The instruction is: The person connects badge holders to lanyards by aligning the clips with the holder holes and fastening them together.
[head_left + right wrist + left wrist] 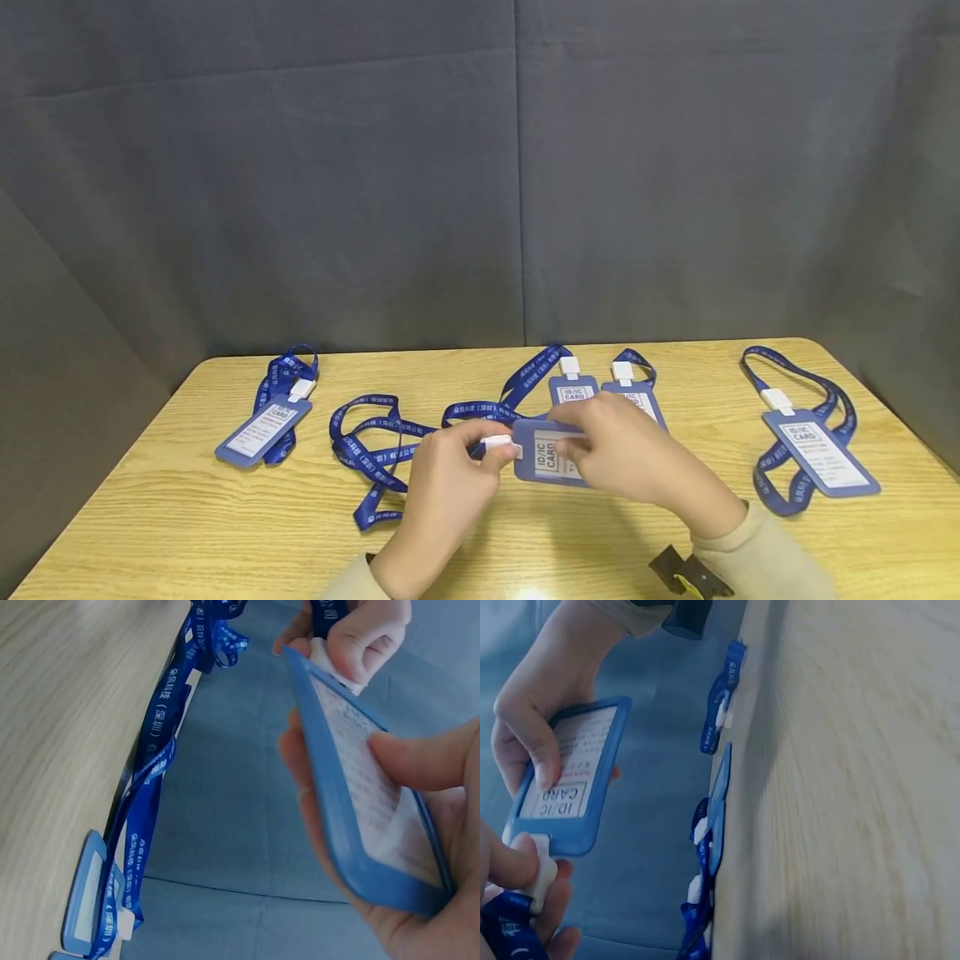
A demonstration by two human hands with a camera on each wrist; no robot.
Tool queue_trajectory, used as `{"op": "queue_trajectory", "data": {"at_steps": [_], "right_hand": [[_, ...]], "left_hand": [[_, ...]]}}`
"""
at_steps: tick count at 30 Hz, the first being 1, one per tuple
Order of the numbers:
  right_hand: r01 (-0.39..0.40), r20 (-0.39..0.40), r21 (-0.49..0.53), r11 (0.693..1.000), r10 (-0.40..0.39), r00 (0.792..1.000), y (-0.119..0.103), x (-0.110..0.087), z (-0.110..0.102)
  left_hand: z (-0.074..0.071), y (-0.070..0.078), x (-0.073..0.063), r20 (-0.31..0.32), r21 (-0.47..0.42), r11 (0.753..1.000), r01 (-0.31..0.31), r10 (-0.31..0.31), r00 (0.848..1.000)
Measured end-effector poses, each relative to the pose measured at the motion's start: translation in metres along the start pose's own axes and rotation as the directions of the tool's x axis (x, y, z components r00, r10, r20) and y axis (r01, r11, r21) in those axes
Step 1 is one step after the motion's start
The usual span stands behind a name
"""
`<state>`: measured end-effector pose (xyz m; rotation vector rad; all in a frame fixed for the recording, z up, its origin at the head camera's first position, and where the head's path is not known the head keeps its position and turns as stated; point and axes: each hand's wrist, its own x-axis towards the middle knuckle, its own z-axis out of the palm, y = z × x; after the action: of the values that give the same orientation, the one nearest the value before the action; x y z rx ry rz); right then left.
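A blue ID card holder (528, 454) is held sideways above the table between both hands. My left hand (450, 479) pinches the white clip (541, 881) at its top end, thumb on one side and fingers on the other. The blue lanyard (510, 930) runs from the clip through the left hand. My right hand (618, 450) grips the holder's body, thumb on the card's printed face (360, 761) and fingers behind it. In the head view, the right hand hides the holder's far end and overlaps two card holders lying behind it.
Two card holders, a left one (573, 389) and a right one (639, 397), lie behind the hands. Another holder (262, 429) lies at the table's left, one more (821, 454) at the right, both with lanyards. A loose lanyard (367, 458) spreads left of the hands. A dark curtain (375, 208) stands behind the table.
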<state>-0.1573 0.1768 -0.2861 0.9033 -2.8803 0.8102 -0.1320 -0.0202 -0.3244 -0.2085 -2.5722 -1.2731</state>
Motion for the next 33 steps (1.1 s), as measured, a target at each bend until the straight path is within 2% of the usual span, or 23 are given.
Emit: {"op": "queue_trajectory", "data": {"at_steps": [3,6,10,14,17,20,22,25,27,30,33], "right_hand": [[-0.026,-0.018,0.023,0.999,0.027,0.999,-0.002,0.000,0.001],[-0.047,-0.020,0.018,0.999,0.047,0.999,-0.004,-0.001,0.002],[-0.021,-0.020,-0.033,0.999,0.020,1.000,-0.005,-0.003,0.001],[0.024,-0.013,-0.083,0.996,-0.025,1.000,-0.009,-0.007,-0.001],[0.024,-0.061,-0.106,0.994,-0.030,0.998,-0.017,-0.007,0.001],[-0.016,-0.145,-0.104,0.994,0.001,0.989,-0.025,-0.006,0.006],[-0.040,-0.176,-0.104,0.994,0.021,0.984,-0.028,-0.005,0.009],[-0.045,-0.166,-0.095,0.994,0.029,0.986,-0.026,-0.005,0.007],[-0.023,-0.134,-0.077,0.997,0.012,0.991,-0.021,-0.005,0.003],[0.028,-0.111,-0.053,0.998,-0.034,0.993,-0.010,-0.007,-0.005],[0.108,-0.140,-0.067,0.992,-0.116,0.983,-0.002,-0.008,-0.010]], "left_hand": [[0.001,0.002,-0.001,-0.056,0.057,0.998,-0.040,0.043,0.997],[0.004,0.003,-0.003,-0.068,0.080,0.995,-0.052,0.058,0.996],[0.010,0.001,-0.007,-0.020,0.048,0.998,-0.045,0.046,0.999],[0.016,-0.002,-0.012,0.032,0.054,0.994,-0.097,0.095,0.995],[0.015,-0.002,-0.011,0.016,0.070,0.989,-0.130,0.129,0.992],[0.010,-0.001,-0.006,-0.021,0.096,0.987,-0.129,0.132,0.991],[0.006,-0.001,-0.004,-0.016,0.107,0.986,-0.125,0.127,0.992],[0.001,-0.001,-0.001,0.034,0.104,0.984,-0.143,0.140,0.990],[-0.003,-0.001,0.001,0.092,0.070,0.987,-0.146,0.140,0.986],[-0.010,-0.001,0.005,0.185,-0.009,0.991,-0.134,0.134,0.974],[-0.018,0.000,0.008,0.252,-0.085,0.990,-0.113,0.131,0.959]]}}
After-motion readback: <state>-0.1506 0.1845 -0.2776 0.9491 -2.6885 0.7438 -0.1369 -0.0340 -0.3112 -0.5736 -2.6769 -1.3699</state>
